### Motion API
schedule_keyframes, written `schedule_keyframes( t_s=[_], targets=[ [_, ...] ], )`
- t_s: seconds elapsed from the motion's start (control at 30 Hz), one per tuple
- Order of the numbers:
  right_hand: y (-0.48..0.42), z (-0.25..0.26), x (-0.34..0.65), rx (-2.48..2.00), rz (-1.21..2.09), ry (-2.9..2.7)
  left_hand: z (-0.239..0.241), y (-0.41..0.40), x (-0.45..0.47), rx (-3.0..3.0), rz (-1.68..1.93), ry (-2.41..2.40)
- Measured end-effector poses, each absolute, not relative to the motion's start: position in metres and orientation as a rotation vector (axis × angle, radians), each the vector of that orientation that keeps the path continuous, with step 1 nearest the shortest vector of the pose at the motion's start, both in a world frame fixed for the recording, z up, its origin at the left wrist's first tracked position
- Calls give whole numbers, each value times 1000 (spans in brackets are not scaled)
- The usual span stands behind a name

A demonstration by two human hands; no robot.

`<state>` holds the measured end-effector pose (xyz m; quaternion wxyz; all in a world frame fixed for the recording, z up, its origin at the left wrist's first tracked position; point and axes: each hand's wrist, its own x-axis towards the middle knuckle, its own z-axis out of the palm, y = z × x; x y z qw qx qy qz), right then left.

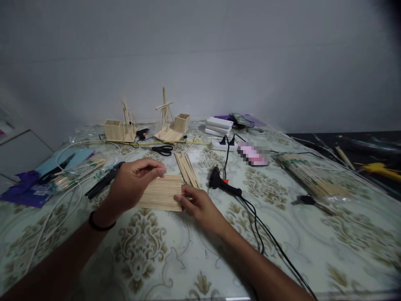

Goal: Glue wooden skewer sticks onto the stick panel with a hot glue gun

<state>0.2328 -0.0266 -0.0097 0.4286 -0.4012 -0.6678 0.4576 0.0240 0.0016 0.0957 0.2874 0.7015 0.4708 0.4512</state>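
A flat panel of thin wooden sticks (pixel 163 194), laid side by side, is held just above the patterned tabletop. My right hand (pixel 200 207) grips its right edge, thumb on the upper face and fingers behind. Over the panel's left part is my left hand (pixel 131 182), thumb and fingertips pinched together near the top edge; what lies between them, if anything, is hidden. Loose wooden sticks (pixel 187 169) lie just behind the panel. To the right rests a black glue gun (pixel 224 182) with its cable running toward the near edge.
Two stick models with box parts (pixel 113 130) (pixel 181 123) stand at the back by the wall. Black scissors (pixel 162 150), a power strip (pixel 224 145) and a pink, blurred-out object (pixel 253 154) lie mid-table. Bagged sticks lie left (pixel 78 171) and right (pixel 308 175).
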Motion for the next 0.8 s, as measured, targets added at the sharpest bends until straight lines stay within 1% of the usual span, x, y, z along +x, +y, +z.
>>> schedule_keyframes(
  t_s=[0.13, 0.27, 0.37, 0.4, 0.57, 0.67, 0.8],
  targets=[
    [-26, -7, 235, -1016, 1137, -1662, 92, 7, 4, 2235, 1016, 1242],
    [-26, -3, 237, -1013, 1132, -1654, 81, 11, -16, 2356, 925, 1318],
    [-25, -1, 240, -1020, 1150, -1616, 70, 18, -36, 2248, 900, 1597],
    [-25, 0, 241, -1018, 1170, -1592, 66, 20, -44, 2160, 949, 1695],
    [-21, -1, 249, -1028, 1165, -1478, 40, 29, -80, 1988, 1031, 1927],
    [-18, -1, 253, -993, 1213, -1390, 23, 32, -95, 1964, 1018, 1951],
    [-16, -1, 255, -960, 1296, -1289, 9, 35, -105, 1986, 1011, 1844]
  ],
)
